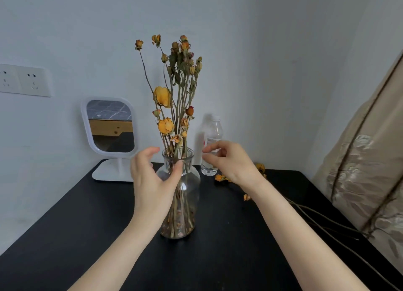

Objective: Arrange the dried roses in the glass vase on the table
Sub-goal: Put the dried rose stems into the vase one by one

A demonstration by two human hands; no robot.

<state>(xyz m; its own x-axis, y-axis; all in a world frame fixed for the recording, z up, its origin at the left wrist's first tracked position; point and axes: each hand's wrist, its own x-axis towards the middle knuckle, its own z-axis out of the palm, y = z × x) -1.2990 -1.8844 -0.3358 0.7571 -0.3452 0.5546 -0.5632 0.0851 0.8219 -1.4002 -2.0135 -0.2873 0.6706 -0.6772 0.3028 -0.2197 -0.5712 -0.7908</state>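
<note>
Mid-arranging: glass vase (pixel 178 194) of dried roses (pixel 174 90) stands on the tabletop (pixel 65 236); left hand (pixel 152 181) loosely cups its neck, right hand (pixel 229 159) hovers open. Next, probably fetching loose stems (pixel 316 216) lying rightward.

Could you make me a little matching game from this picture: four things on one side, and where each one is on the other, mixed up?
Things:
1. mirror
2. water bottle
3. glass vase
4. loose roses

Places:
A. lying flat on the black table, partly behind the right hand
B. far left, near the wall
C. middle, next to the left hand
D. standing just behind and right of the vase

Pairs: 1-B, 2-D, 3-C, 4-A
</note>
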